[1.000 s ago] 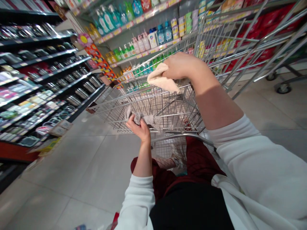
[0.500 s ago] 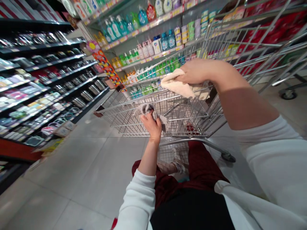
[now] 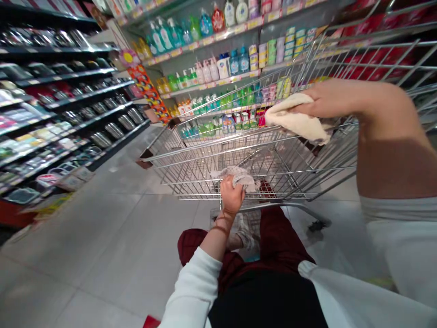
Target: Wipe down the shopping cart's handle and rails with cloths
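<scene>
Right hand (image 3: 329, 97) has shifted rightward — fingers curled onto a cream cloth (image 3: 302, 125).

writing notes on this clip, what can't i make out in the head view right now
- Grey cloth: the gripped part is hidden by the left hand.
- Cream cloth: the gripped part is hidden by the right hand.
- Red thing: cut off by the head view's bottom edge.
- Price tags: too small and blurred to read in the head view.

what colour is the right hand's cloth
The cloth is pale cream, best seen in the head view.
</scene>
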Available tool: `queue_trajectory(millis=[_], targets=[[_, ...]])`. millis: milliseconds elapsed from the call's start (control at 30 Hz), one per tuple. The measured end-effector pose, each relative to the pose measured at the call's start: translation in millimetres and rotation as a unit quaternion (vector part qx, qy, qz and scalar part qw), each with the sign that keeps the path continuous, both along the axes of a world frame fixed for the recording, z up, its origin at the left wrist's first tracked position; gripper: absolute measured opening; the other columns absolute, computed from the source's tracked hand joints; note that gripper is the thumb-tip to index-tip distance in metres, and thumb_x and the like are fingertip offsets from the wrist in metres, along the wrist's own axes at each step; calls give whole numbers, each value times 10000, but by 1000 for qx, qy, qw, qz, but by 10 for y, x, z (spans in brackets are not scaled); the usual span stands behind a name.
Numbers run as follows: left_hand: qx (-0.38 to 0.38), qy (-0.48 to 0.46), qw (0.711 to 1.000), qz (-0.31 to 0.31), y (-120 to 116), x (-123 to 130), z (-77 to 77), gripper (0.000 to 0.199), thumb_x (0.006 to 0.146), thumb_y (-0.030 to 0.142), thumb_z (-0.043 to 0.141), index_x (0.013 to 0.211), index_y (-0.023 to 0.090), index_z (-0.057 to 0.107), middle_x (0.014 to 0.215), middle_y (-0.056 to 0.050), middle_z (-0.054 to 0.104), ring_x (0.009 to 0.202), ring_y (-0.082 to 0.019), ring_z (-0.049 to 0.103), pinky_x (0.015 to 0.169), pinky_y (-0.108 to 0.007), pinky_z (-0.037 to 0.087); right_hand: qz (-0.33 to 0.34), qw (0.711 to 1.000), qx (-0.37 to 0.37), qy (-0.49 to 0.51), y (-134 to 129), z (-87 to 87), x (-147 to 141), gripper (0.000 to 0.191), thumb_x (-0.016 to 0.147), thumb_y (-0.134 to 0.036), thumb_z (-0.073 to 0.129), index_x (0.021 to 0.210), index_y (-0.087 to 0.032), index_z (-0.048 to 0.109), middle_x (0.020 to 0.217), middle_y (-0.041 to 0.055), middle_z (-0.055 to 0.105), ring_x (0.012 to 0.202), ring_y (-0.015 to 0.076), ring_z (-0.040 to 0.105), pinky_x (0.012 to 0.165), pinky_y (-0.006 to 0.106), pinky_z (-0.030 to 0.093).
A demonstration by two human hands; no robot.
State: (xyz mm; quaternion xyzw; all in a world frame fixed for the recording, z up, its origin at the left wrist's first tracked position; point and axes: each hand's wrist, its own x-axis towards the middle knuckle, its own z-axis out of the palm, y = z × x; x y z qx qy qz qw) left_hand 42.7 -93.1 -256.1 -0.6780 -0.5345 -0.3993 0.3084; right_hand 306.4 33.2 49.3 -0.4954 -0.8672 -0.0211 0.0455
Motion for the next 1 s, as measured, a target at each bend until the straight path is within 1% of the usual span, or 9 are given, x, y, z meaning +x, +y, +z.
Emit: queue_trajectory(millis=[100,233,367,500,600,700,833,933,1000], targets=[[-14,24,1000,-10,-31,-14,-61,60,828,203,633,806,215,688,1182,-120,650,1152,-257,586,970,-402,468,-4,1000,-11,3,14,-20,73,447,979,-576,536,1163,-237,764,1056,58,776,890,210,693,741,335,476],[-42,57,997,-18,-81,-71,-126,139,879,252,613,774,219,698,1158,-115,683,1140,-254,595,958,-399,455,5,1000,-4,18,72,-51,93,499,954,-622,551,1203,-242,757,1097,54,775,926,208,694,758,340,464],[-174,93,980,-4,-182,-121,-267,148,924,280,612,856,235,735,1149,-110,700,1015,-236,609,896,-381,461,-7,999,-24,34,171,-82,112,463,942,-576,598,1202,-235,772,1133,46,772,940,187,688,759,326,447],[-235,107,966,33,-315,-119,-443,149,904,158,619,927,245,738,1056,-90,699,934,-218,605,856,-348,480,2,997,-50,55,241,-118,144,469,951,-609,562,1148,-257,801,1243,25,743,1004,177,672,794,345,430],[-230,75,969,53,-393,-79,-409,189,862,87,607,920,224,725,998,-93,674,905,-218,595,831,-335,491,-10,997,-44,57,169,-84,114,411,955,-521,593,1190,-242,784,1169,38,766,949,159,669,778,357,418],[-152,4,988,21,-432,-22,-81,178,836,98,588,925,209,696,1005,-92,641,920,-216,582,807,-324,497,-32,998,32,47,-27,24,-33,344,951,-425,628,1190,-225,774,1128,76,769,963,192,673,766,382,404],[75,-73,994,-28,-359,25,707,142,854,161,558,969,205,629,1157,-105,597,1078,-224,579,916,-367,504,-7,989,122,84,-291,112,-454,364,953,-429,611,1208,-202,737,1182,164,732,1099,310,644,849,464,406],[205,-136,969,25,-169,46,1273,207,907,232,536,1104,213,599,1187,-98,572,1128,-216,578,1015,-413,479,64,992,75,81,-341,28,-801,322,907,-387,641,1175,-231,726,1149,143,728,1106,336,628,886,480,420],[182,-106,977,39,-15,79,1518,232,926,308,550,1131,218,610,1263,-122,577,1214,-243,559,1064,-446,447,109,991,24,71,-314,-64,-952,270,913,-350,597,1130,-256,728,1121,110,731,1062,308,639,851,439,434]])
